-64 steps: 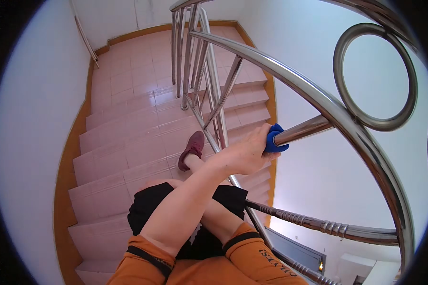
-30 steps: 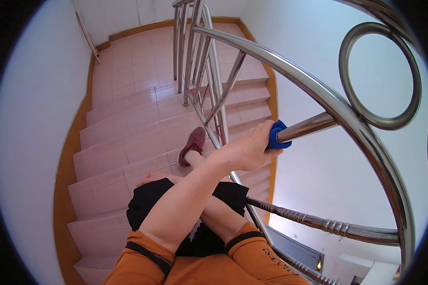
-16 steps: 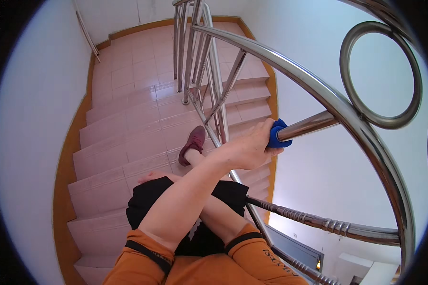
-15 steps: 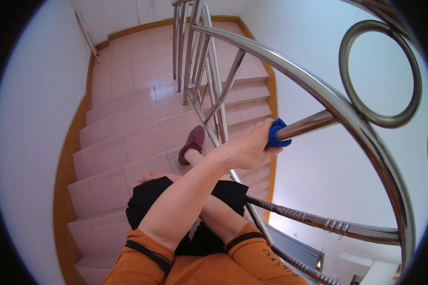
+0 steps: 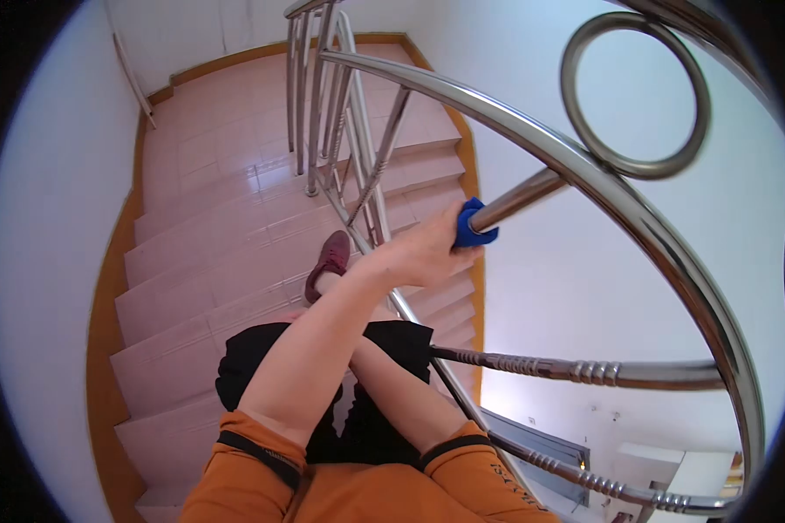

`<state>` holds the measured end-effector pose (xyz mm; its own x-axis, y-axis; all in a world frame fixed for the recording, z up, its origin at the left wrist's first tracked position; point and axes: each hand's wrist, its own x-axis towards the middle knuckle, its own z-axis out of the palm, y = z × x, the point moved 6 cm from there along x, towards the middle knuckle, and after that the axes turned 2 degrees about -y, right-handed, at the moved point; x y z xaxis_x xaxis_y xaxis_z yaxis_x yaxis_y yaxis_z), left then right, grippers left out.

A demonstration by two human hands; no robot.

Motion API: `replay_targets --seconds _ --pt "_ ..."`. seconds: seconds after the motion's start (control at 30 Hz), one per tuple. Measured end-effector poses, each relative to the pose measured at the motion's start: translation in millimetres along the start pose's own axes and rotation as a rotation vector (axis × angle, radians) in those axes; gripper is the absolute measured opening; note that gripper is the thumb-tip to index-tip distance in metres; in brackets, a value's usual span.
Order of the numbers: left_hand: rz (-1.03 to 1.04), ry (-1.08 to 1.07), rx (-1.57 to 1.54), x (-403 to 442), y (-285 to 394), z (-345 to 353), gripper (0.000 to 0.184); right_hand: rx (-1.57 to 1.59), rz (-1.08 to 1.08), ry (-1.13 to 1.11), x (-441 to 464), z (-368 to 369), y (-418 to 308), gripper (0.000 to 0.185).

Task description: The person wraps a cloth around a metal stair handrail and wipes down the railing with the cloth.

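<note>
My left hand (image 5: 434,247) reaches across to the right and is wrapped round a blue cloth (image 5: 474,224). The cloth encircles a shiny metal baluster (image 5: 522,199), a short way below the curved handrail (image 5: 576,170). My right forearm (image 5: 401,382) passes under the left one towards the black shorts (image 5: 244,353). Only a sliver of my right hand (image 5: 293,315) shows beyond the shorts, near the knee; its fingers are mostly hidden.
Pinkish tiled stairs (image 5: 174,301) run alongside the railing to a landing (image 5: 227,113). A dark red shoe (image 5: 330,260) rests on a step. A metal ring (image 5: 637,96) adjoins the handrail. Twisted balusters (image 5: 576,370) stand at the right, with white wall (image 5: 576,288) beyond.
The view has shifted, so the railing sits farther left and higher. My left hand and the cloth seem slightly closer to the handrail. Less of my right hand shows.
</note>
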<state>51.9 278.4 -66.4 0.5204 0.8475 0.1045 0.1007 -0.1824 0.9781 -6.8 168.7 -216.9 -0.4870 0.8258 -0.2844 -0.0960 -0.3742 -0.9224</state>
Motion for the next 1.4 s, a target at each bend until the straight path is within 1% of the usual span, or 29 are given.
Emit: replay_targets --seconds 0.1,0.2,0.27,0.33,0.37,0.4,0.43,0.5,0.53,0.57,0.6,0.63,0.67,0.73,0.77,0.83,0.87,0.9,0.97,1.07,1.13,1.27,1.33,1.4 --pt "0.017 0.015 -0.004 -2 6 -2 0.054 -0.093 -0.032 -0.035 -35 -4 -27 0.025" --pt "0.012 0.052 0.03 -5 5 -1 0.058 -0.504 0.073 -0.204 -85 -22 -57 0.025" --pt "0.0 0.057 0.052 -4 4 -2 0.062 -0.524 0.02 -0.026 -131 -44 -83 0.023" --pt "0.034 0.059 0.049 -4 2 -2 0.062 -0.595 -0.215 0.254 -177 -56 -140 0.021" --pt "0.057 0.066 0.049 -4 0 0 0.063 -0.636 -0.2 0.418 -206 -69 -159 0.017" --pt "0.082 0.083 0.008 -4 -2 0 0.058 -0.575 -0.411 0.631 -233 -66 -192 0.014" --pt "0.088 0.075 0.007 -3 -1 1 0.058 -0.509 -0.522 0.851 -257 -66 -214 0.011" --pt "-0.008 0.06 0.012 -3 -5 2 0.053 -0.675 -0.972 1.112 -287 -68 -252 0.02" --pt "0.011 0.069 -0.015 -4 -7 2 0.05 -0.642 -1.07 1.142 -302 -80 -258 0.013" --pt "0.015 0.068 -0.009 -5 -8 5 0.05 -0.639 -1.075 1.143 -298 -81 -263 0.013" --pt "0.046 0.103 0.001 -5 -7 4 0.049 -0.702 -1.163 1.3 -295 -82 -274 0.014" --pt "0.076 0.139 0.01 -5 -7 3 0.048 -0.763 -1.247 1.457 -292 -81 -282 0.02" --pt "0.076 0.14 0.014 -4 -8 2 0.048 -0.759 -1.248 1.457 -282 -82 -286 0.02" --pt "0.052 0.108 0.034 -2 -11 4 0.059 -0.523 -1.234 1.191 -256 -86 -288 0.031" --pt "0.051 0.107 0.034 -2 -8 4 0.059 -0.61 -1.133 1.069 -247 -87 -291 0.029" --pt "0.088 0.163 0.097 -5 4 1 0.054 -0.414 -0.871 0.863 -227 -93 -285 0.022" --pt "0.085 0.163 0.098 -6 9 0 0.054 -0.223 -0.87 0.738 -218 -92 -282 0.016" --pt "0.109 0.171 0.104 -7 17 -1 0.052 -0.221 -0.866 0.737 -215 -94 -280 0.016" --pt "0.124 0.181 0.111 -8 26 -3 0.05 -0.166 -0.975 0.648 -211 -94 -278 0.017" --pt "0.159 0.202 0.112 -9 33 -6 0.049 -0.167 -0.987 0.661 -211 -97 -278 0.019" --pt "0.073 0.116 0.09 -7 30 -5 0.052 -0.173 -0.996 0.644 -210 -96 -278 0.02" --pt "0.03 0.097 0.088 -5 14 -5 0.056 -0.177 -1.019 0.674 -211 -95 -279 0.022" --pt "-0.062 0.014 0.074 -3 -2 -1 0.061 -0.18 -1.019 0.676 -211 -97 -279 0.022" --pt "-0.042 0.009 0.106 -4 0 -1 0.059 -0.183 -1.037 0.649 -211 -97 -279 0.02"
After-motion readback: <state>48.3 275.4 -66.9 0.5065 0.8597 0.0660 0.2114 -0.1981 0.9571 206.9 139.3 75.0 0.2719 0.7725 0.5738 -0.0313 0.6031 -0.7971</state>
